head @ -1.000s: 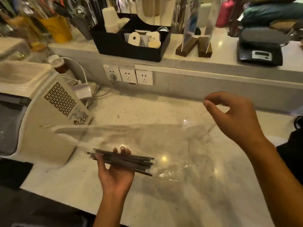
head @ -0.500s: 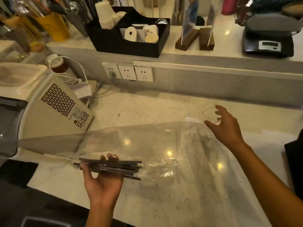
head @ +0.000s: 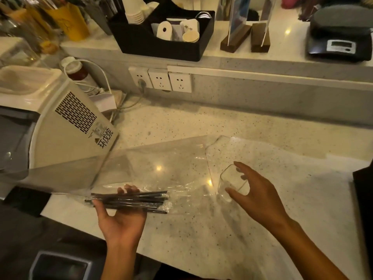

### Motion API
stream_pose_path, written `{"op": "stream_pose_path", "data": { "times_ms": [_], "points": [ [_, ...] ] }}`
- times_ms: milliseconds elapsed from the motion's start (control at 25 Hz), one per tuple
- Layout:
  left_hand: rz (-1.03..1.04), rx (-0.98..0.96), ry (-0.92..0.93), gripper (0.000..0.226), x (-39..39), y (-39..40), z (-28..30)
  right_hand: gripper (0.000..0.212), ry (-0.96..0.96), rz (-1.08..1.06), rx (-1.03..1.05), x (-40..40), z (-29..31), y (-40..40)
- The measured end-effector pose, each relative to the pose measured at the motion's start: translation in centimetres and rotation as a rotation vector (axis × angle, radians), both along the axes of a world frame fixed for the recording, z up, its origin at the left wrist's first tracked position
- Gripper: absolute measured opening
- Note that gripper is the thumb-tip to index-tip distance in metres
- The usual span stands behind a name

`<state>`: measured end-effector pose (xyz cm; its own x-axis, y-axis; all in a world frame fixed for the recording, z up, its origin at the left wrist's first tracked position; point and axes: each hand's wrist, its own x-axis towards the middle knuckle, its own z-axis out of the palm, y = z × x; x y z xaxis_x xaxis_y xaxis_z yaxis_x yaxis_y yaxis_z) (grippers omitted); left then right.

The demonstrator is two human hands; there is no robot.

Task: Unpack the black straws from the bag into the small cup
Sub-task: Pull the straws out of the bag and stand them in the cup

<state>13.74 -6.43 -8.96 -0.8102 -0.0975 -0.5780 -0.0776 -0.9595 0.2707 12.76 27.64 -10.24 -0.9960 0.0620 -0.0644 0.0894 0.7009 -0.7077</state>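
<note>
Head view. Left hand (head: 121, 221) palm up, fingers curled round a bundle of black straws (head: 129, 201), gripping them through the clear bag (head: 141, 168). Straws lie inside the bag, long axis running left to right, roughly parallel to the near edge of the counter (head: 201, 122), tips pointing right toward the cup. Bag's loose film spreads from the left, over the counter, toward the right hand.

Right hand (head: 260, 197) at the small clear cup (head: 232, 183), fingers and thumb spread round it; firm grip or only touch, cannot tell. Cup is tilted, mouth up and away. Cup is right of the straw tips, near but apart; right hand is the nearer.

Surface: pale speckled stone. Beige machine (head: 60, 126) at left edge, wall sockets (head: 160, 79) at back, black organiser (head: 161, 37) and scale (head: 341, 43) on the raised ledge.
</note>
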Motion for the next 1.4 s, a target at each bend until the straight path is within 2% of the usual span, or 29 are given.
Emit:
{"op": "stream_pose_path", "data": {
  "times_ms": [240, 440, 680, 800, 920, 1000, 1200, 1400],
  "points": [
    [0.020, 0.007, -0.002, 0.055, 0.5, -0.9, 0.4, 0.077, -0.014, 0.013, -0.006, 1.7, -0.1, -1.7],
    [0.007, 0.018, 0.017, 0.055, 0.7, -0.8, 1.0, 0.105, -0.106, 0.128, 0.004, 1.1, 2.4, -1.0],
    [-0.040, -0.004, 0.056, 0.054, 0.5, -0.1, 2.1, 0.100, 0.258, 0.154, -0.255, -2.4, 13.1, -0.9],
    [-0.054, -0.004, 0.076, 0.055, 0.4, 0.4, 3.0, 0.083, 0.351, 0.247, -0.231, -3.8, 16.6, -2.2],
    [-0.084, 0.004, 0.114, 0.056, 0.4, 0.4, 3.7, 0.042, 0.421, 0.318, -0.156, -4.7, 18.0, -2.5],
    [-0.090, -0.003, 0.111, 0.060, 0.5, 0.4, 4.0, 0.023, 0.446, 0.334, -0.183, -4.8, 18.2, -2.5],
    [-0.066, 0.018, 0.097, 0.056, 0.5, 0.4, 4.5, 0.013, 0.454, 0.304, -0.222, -4.2, 18.1, -2.6],
    [-0.045, -0.028, 0.166, 0.045, -0.9, 1.3, 5.9, 0.013, 0.474, 0.241, -0.277, -3.9, 18.6, -1.7]
  ]
}}
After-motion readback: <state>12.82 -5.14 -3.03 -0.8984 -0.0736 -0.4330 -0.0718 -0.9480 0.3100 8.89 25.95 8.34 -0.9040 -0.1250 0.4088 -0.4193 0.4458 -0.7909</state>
